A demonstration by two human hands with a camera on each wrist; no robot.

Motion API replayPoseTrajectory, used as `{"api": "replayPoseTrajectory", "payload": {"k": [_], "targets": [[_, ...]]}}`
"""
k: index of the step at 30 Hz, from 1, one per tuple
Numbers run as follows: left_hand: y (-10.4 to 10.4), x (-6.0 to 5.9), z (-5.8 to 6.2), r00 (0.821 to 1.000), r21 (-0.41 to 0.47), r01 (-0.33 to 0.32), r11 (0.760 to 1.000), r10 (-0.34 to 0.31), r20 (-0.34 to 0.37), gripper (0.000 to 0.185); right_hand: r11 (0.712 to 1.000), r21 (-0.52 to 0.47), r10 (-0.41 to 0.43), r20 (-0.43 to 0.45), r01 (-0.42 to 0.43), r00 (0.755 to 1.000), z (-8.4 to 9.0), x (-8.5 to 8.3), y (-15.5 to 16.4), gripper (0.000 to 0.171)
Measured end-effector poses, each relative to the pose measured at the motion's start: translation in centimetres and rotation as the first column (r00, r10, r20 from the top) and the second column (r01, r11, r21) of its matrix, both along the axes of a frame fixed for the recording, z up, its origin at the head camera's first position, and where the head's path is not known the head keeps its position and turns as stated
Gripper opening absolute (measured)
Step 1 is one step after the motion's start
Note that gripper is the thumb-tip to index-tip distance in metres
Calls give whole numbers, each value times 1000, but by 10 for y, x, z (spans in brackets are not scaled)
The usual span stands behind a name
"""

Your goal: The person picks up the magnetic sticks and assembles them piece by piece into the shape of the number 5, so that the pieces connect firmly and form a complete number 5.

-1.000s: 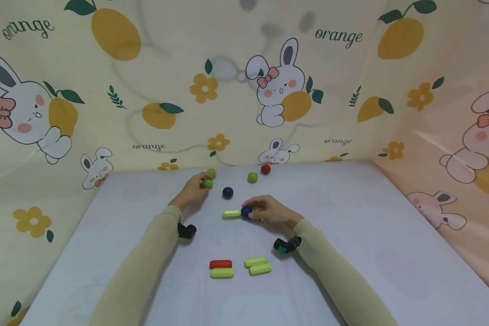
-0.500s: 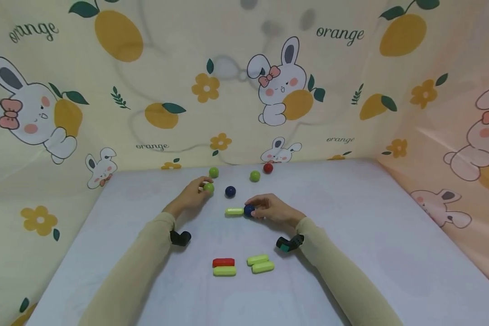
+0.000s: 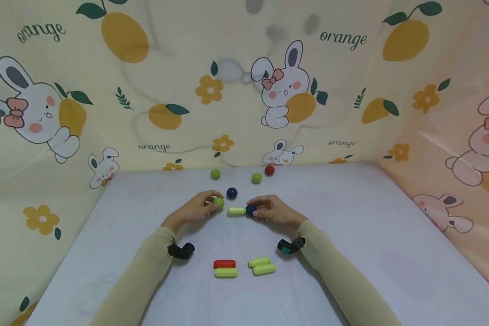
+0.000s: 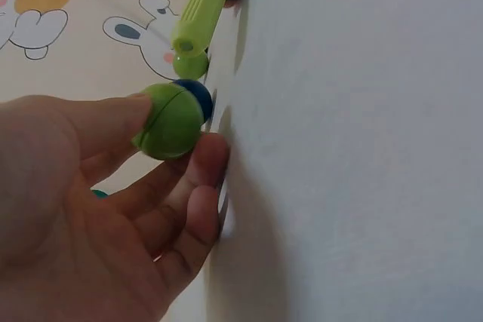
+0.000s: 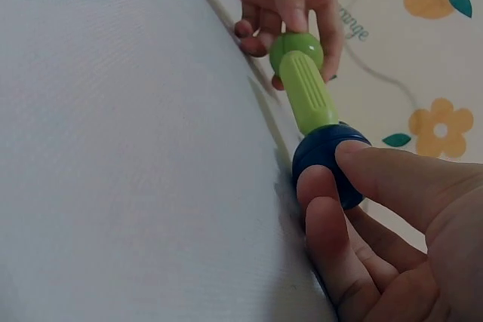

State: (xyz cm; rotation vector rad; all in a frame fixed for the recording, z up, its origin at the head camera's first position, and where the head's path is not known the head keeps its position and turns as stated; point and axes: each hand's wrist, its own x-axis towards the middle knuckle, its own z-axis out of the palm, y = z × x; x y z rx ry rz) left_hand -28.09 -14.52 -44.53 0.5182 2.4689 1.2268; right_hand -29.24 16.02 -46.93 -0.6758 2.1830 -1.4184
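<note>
Left hand [image 3: 193, 210] pinching a green ball [image 3: 218, 203] between thumb and fingertips, just short of the free end of the light green rod [image 3: 236, 211]. Right hand [image 3: 275, 212] curled round the blue ball [image 3: 251, 209], already joined to the rod's other end, the whole piece low over the white table [image 3: 350, 217].

Risks, as a guess: ball coming in off-axis and glancing off the rod tip, then rolling away across the smooth top; or a hard push tipping the rod out of the blue ball if the right-hand grip is loose.

Compared with a second ago: green ball carried down from near the back, beside another green ball [image 3: 215, 174], to the rod's end. Right hand and rod barely shifted. Loose blue ball [image 3: 231, 193], third green ball [image 3: 256, 178], red ball [image 3: 270, 170] unmoved; red rod [image 3: 224, 264] and spare green rods [image 3: 261, 266] likewise.
</note>
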Motion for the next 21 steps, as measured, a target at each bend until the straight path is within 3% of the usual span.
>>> {"api": "replayPoseTrajectory", "payload": {"k": [7, 21], "targets": [[-1, 7, -3, 1000, 2, 4, 1000, -4, 5, 35, 999, -28, -20, 63, 22, 998, -2, 0, -2, 43], [8, 9, -1, 1000, -20, 14, 1000, -14, -16, 35, 998, -13, -60, 61, 61, 996, -2, -1, -3, 44]]}}
